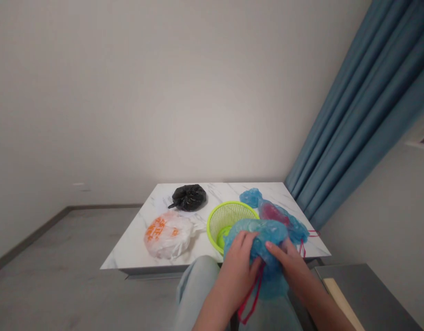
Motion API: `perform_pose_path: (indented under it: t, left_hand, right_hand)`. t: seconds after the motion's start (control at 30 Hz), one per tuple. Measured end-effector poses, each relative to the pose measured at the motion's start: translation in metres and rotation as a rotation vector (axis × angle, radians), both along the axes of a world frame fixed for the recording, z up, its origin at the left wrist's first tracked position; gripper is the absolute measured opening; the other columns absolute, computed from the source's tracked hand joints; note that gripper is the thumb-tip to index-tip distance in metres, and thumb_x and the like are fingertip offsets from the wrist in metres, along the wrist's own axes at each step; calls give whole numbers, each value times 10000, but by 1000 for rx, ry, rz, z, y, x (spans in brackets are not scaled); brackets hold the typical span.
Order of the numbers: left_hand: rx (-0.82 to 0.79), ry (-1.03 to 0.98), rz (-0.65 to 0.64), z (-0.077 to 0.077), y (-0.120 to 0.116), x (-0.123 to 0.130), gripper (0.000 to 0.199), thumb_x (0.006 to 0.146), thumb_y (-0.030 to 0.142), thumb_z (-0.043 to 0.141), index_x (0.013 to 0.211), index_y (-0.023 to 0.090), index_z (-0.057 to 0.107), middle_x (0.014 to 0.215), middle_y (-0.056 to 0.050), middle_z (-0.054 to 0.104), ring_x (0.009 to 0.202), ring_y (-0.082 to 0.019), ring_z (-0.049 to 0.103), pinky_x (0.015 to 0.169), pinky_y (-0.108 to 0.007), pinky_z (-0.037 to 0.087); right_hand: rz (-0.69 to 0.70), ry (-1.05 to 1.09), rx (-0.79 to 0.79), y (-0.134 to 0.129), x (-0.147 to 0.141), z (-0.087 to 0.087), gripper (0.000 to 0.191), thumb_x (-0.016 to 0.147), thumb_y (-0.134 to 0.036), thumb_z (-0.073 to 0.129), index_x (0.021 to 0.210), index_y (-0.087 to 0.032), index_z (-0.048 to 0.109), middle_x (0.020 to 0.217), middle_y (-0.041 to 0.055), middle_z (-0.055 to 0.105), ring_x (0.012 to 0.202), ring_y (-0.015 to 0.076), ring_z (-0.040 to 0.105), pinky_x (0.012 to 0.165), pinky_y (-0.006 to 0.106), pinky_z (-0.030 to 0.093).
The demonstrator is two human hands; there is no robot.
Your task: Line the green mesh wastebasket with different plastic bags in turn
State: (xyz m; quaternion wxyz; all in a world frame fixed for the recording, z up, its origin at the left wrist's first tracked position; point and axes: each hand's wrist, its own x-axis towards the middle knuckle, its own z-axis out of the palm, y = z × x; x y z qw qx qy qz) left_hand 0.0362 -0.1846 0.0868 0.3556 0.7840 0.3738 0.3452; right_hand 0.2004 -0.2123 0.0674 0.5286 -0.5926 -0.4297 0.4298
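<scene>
Head cam had both my hands gripping a crumpled blue plastic bag (267, 243), held up just past the near edge of the marble table (129, 248). My left hand (237, 264) had its fingers closed over the top, and my right hand (289, 264) pinched in from the other side, both about equally close. The bag's long axis hung downward, with a red drawstring (254, 294) dangling below, just in front of a lime-green basket (229, 218).

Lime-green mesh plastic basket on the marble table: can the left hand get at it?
Likely yes. The left hand sits beside the lime-green mesh plastic basket; only the crumpled blue plastic bag it grips overlaps the near rim, so it must release that.
</scene>
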Motion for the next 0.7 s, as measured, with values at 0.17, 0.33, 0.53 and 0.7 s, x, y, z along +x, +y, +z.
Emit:
perform_pose_path:
  t: [0.17,0.33,0.53,0.7]
  left_hand:
    - [-16,-41,348,-7,17,-16,408,783,44,448,1141,195,572,1096,-75,651,1040,-216,595,944,-349,442]
    - [-43,-71,577,1,40,-45,422,727,48,439,1084,207,599,978,-41,687,909,-211,630,808,-299,455]
    - [-306,-424,549,-10,70,-69,286,718,170,483,979,176,598,789,-34,677,686,-187,619,630,-271,449]
    - [-82,-199,317,19,39,-68,484,703,96,509,1168,213,572,1206,-82,610,1166,-238,548,1006,-406,406]
  right_hand:
    - [84,-130,-58,-15,2,10,865,650,-397,778,1412,-234,402,1277,122,621,1127,284,626,965,455,503]
    - [-41,-484,9,-23,28,14,488,797,-406,614,1260,-255,611,1307,70,614,1254,285,529,1088,460,388]
    - [-320,-369,61,-20,57,13,450,738,-444,639,1130,-224,675,1188,69,656,1099,281,594,976,410,466]
    - [-375,51,1,-19,43,26,316,691,-403,686,942,-230,602,785,-16,631,653,169,566,588,262,474]
